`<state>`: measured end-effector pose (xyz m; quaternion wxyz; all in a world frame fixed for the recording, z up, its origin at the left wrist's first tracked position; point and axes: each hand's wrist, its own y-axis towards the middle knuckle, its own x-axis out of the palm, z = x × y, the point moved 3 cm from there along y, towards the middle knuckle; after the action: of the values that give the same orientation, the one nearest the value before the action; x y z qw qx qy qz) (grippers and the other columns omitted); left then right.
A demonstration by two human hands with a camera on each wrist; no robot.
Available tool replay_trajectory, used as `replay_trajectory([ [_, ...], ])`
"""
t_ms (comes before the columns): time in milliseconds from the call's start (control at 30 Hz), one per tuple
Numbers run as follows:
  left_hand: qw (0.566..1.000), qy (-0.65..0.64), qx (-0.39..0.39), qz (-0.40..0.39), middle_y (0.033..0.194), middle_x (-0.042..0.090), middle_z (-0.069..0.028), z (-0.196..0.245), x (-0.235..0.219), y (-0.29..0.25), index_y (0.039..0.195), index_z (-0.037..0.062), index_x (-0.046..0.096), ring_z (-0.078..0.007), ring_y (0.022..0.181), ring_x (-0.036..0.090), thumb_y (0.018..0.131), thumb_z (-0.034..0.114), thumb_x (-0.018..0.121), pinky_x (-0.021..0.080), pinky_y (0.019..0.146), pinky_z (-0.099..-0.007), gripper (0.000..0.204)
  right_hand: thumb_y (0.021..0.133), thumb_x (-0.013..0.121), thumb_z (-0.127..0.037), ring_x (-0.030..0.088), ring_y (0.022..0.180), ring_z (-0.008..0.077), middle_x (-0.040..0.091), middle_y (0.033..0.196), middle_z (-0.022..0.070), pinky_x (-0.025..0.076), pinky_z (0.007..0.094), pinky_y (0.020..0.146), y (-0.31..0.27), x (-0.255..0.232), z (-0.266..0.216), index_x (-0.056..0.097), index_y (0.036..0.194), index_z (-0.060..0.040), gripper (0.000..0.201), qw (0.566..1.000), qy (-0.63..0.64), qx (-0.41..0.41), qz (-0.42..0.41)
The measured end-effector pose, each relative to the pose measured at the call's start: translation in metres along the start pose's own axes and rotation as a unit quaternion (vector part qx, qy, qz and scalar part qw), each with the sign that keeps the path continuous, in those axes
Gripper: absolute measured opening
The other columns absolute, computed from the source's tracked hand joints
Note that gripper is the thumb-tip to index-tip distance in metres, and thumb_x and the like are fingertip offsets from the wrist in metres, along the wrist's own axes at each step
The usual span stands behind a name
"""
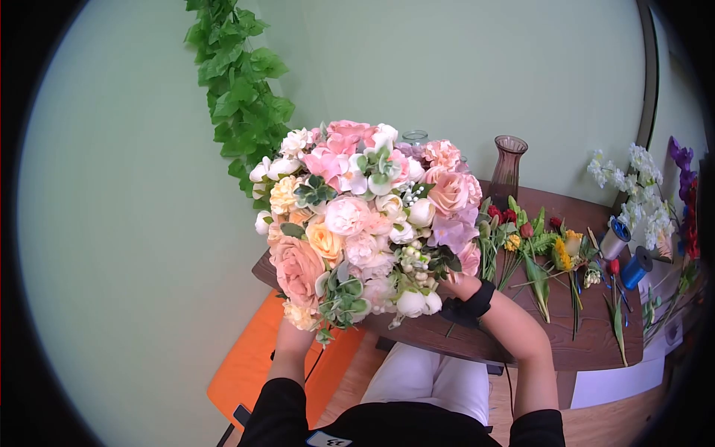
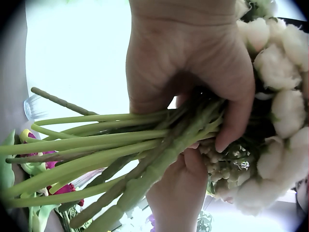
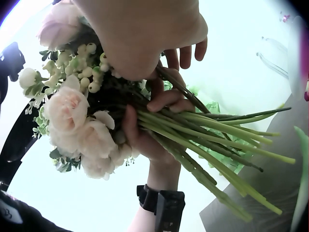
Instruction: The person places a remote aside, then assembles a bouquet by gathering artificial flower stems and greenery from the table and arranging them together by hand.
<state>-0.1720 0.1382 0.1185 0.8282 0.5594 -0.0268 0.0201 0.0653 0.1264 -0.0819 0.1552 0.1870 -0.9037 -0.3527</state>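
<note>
A large bouquet (image 1: 361,216) of pink, peach, cream and white artificial flowers fills the middle of the head view, hiding most of both hands. Below the blooms, my left hand (image 2: 193,53) grips the bundle of green stems (image 2: 145,140), thumb on one side and fingers wrapped round the other. Their long ends fan out past it in both wrist views. Close under the flower heads, my right hand (image 3: 145,38) pinches at a dark stem (image 3: 181,92) on the bundle's edge. Its other fingers curl loosely, and its thumb is hidden.
On the brown table (image 1: 514,339) lie several loose red and yellow flowers (image 1: 562,253). A pinkish glass vase (image 1: 508,171) stands behind, with blue ribbon spools (image 1: 637,268) at the right. An orange seat (image 1: 246,365) is at lower left; an ivy garland (image 1: 238,89) hangs against the wall.
</note>
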Motion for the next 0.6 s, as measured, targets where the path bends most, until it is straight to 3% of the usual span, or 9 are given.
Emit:
replay_trajectory([
  [167,1.000,0.011,0.008,0.003,0.080,0.051,-0.0065,-0.002,-0.003,0.001,0.098,0.0064,0.048,-0.0199,0.070,0.051,0.074,0.025,0.052,0.042,0.062,-0.0322,0.030,0.082,0.048,-0.015,0.048,0.099,0.0197,0.048,0.111,0.0098,0.039,0.0300,0.086,0.028,0.000,0.005,0.041,0.117,-0.0042,0.037,0.999,-0.026,-0.019,0.006],
  [200,1.000,0.014,0.009,0.004,0.080,0.051,-0.0064,-0.002,-0.004,0.001,0.097,0.0064,0.048,-0.0199,0.070,0.050,0.074,0.025,0.052,0.042,0.062,-0.0322,0.030,0.082,0.048,-0.015,0.048,0.099,0.0197,0.048,0.111,0.0098,0.039,0.0300,0.085,-0.019,-0.010,-0.022,0.041,0.117,-0.0041,0.037,0.999,-0.030,-0.022,0.007],
  [233,1.000,0.017,0.011,0.005,0.080,0.051,-0.0064,-0.003,-0.005,0.001,0.097,0.0064,0.048,-0.0198,0.070,0.050,0.074,0.025,0.052,0.042,0.062,-0.0322,0.030,0.082,0.048,-0.015,0.049,0.099,0.0197,0.048,0.110,0.0098,0.039,0.0300,0.085,0.031,-0.008,0.005,0.041,0.117,-0.0041,0.037,0.999,-0.035,-0.026,0.007],
  [433,0.999,0.035,0.022,0.015,0.080,0.050,-0.0063,-0.003,-0.012,0.002,0.097,0.0065,0.048,-0.0198,0.070,0.050,0.074,0.025,0.052,0.042,0.062,-0.0321,0.030,0.083,0.048,-0.016,0.050,0.097,0.0198,0.050,0.109,0.0098,0.041,0.0302,0.084,0.024,-0.029,0.005,0.041,0.116,-0.0039,0.036,0.997,-0.064,-0.047,0.006],
  [467,0.999,0.038,0.024,0.017,0.079,0.050,-0.0062,-0.004,-0.013,0.003,0.097,0.0065,0.048,-0.0198,0.069,0.050,0.074,0.025,0.052,0.042,0.062,-0.0321,0.030,0.083,0.048,-0.016,0.049,0.096,0.0161,0.049,0.107,0.0086,0.041,0.0285,0.081,0.031,-0.005,-0.040,0.042,0.115,-0.0039,0.035,0.957,-0.259,0.005,0.127],
  [500,0.999,0.042,0.026,0.020,0.079,0.050,-0.0062,-0.004,-0.015,0.003,0.097,0.0065,0.048,-0.0198,0.069,0.050,0.074,0.024,0.052,0.042,0.062,-0.0321,0.030,0.084,0.048,-0.016,0.049,0.095,0.0125,0.049,0.106,0.0075,0.042,0.0268,0.078,0.042,0.031,-0.104,0.042,0.114,-0.0039,0.033,0.863,-0.441,0.056,0.241],
  [533,0.998,0.046,0.029,0.023,0.079,0.050,-0.0062,-0.004,-0.017,0.003,0.097,0.0065,0.048,-0.0198,0.069,0.050,0.074,0.024,0.052,0.042,0.061,-0.0321,0.030,0.085,0.047,-0.018,0.049,0.090,0.0113,0.050,0.101,0.0061,0.042,0.0258,0.075,0.050,0.035,-0.120,0.042,0.112,-0.0031,0.031,0.880,-0.268,0.101,0.379],
  [567,0.998,0.050,0.030,0.026,0.079,0.050,-0.0062,-0.004,-0.019,0.003,0.097,0.0065,0.048,-0.0198,0.069,0.050,0.073,0.024,0.053,0.042,0.061,-0.0321,0.030,0.087,0.045,-0.018,0.049,0.075,0.0098,0.050,0.085,0.0035,0.042,0.0241,0.068,0.056,0.033,-0.127,0.045,0.100,-0.0027,0.021,0.877,-0.134,0.065,0.457],
  [600,0.998,0.053,0.032,0.028,0.079,0.050,-0.0061,-0.004,-0.020,0.003,0.097,0.0065,0.048,-0.0198,0.069,0.050,0.073,0.024,0.053,0.042,0.061,-0.0321,0.030,0.087,0.043,-0.019,0.044,0.065,0.0102,0.045,0.073,0.0031,0.040,0.0253,0.062,0.057,0.030,-0.128,0.042,0.083,-0.0041,0.016,0.882,-0.123,0.021,0.455],
])
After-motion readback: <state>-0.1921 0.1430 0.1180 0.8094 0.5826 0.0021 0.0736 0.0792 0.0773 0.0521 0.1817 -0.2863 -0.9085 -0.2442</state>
